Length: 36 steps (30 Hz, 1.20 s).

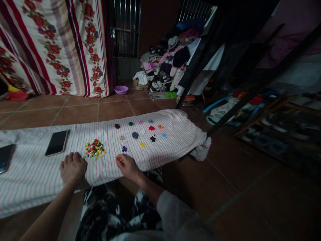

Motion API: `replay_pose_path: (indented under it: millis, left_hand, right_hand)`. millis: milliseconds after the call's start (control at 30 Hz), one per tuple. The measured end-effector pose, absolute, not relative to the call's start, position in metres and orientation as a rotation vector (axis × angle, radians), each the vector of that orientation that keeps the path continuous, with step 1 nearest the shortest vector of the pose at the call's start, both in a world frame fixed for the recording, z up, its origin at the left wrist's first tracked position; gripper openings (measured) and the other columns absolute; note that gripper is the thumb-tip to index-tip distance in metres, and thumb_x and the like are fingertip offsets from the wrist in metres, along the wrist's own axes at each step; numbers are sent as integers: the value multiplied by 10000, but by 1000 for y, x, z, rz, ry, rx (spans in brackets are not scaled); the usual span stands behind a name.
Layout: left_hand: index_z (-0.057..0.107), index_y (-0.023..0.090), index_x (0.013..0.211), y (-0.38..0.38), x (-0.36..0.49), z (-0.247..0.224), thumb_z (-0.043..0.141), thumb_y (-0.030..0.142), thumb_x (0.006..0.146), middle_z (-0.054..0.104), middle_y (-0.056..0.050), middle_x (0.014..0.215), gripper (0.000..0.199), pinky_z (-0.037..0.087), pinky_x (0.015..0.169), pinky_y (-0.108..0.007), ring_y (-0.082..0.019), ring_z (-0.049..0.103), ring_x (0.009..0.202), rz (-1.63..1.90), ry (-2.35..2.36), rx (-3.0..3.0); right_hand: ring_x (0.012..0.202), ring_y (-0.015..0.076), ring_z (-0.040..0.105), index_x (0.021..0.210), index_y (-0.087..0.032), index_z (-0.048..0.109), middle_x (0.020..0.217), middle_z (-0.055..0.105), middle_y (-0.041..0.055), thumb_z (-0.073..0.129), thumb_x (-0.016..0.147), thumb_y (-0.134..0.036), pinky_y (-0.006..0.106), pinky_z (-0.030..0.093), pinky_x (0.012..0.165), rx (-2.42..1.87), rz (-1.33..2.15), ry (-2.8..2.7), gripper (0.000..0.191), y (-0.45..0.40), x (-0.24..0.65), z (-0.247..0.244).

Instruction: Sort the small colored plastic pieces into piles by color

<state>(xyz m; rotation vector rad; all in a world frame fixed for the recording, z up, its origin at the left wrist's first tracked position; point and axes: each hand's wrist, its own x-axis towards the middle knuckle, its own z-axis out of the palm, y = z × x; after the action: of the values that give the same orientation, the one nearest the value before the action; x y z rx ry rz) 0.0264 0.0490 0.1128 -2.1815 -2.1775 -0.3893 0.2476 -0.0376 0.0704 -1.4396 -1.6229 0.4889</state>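
My left hand (73, 167) lies flat on the striped cloth (100, 172), fingers stretched out, just below a dark phone (57, 143). A mixed heap of small coloured pieces (94, 149) sits between my two hands. My right hand (127, 166) pinches a small orange-red piece (117, 159) between thumb and finger, close to a purple group (124, 149). Beyond it are several single-colour groups, among them yellow (142, 144), dark grey (135, 135), black (152, 139), red (151, 128), orange (161, 127) and light blue (164, 135).
A second phone (6, 157) rests at the cloth's left edge. On the tiled floor behind are a purple basin (121, 90) and a large pile of clothes (168, 63). A floral curtain (55, 50) hangs at the back left. Dark slanting poles stand at the right.
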Motion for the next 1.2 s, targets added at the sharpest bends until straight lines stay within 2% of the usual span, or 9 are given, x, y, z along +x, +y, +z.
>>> replay_pose_path:
  millis: [233,333,467,667,767,900,1200]
  left_hand:
    - [581,69,1116,48,27,114,281,237,920,566,-252,1268,396,386,1005,-492,-359,484,1263,-439,-2132,-2197]
    - [575,73,1137,49,27,114,306,234,903,573,-244,1252,392,374,1022,-493,-348,480,1267,-426,-2166,-2185]
    - [563,92,1175,51,27,111,304,254,904,563,-211,1294,409,355,1051,-462,-326,468,1289,-383,-2208,-2155]
    - [571,117,1155,53,24,106,285,272,916,559,-190,1311,404,362,1047,-462,-320,467,1284,-391,-2174,-2153]
    - [575,116,1148,52,24,107,283,268,921,576,-201,1270,400,379,1026,-469,-324,486,1260,-393,-2157,-2165]
    - [570,102,1128,52,26,109,298,254,921,573,-206,1273,374,386,1020,-474,-332,485,1263,-380,-2151,-2172]
    - [565,107,1102,53,24,105,312,235,921,576,-208,1267,336,399,1011,-488,-345,491,1260,-389,-2119,-2175]
  right_hand:
    - [734,145,688,1046,-249,657,821,716,-1,546,902,-286,254,559,693,-1506,621,-1402,186,-56,286,68]
    - [718,152,696,1030,-239,664,798,720,4,542,888,-312,260,570,656,-1573,616,-1288,201,-60,317,72]
    - [701,154,698,1022,-217,668,916,741,39,548,851,-370,265,572,632,-1616,567,-1130,259,-55,360,77]
    - [690,167,691,1048,-199,678,880,739,51,515,838,-429,276,565,617,-1682,474,-1032,351,-54,406,79]
    - [752,181,687,1074,-181,682,946,733,85,495,859,-447,300,569,662,-1685,385,-1081,390,-54,426,81]
    - [902,209,658,998,-182,713,987,712,115,492,860,-399,339,554,804,-1760,115,-1165,340,-47,457,85]
    - [886,219,644,1034,-135,724,976,719,126,484,842,-300,330,487,867,-2105,9,-1070,350,-12,524,93]
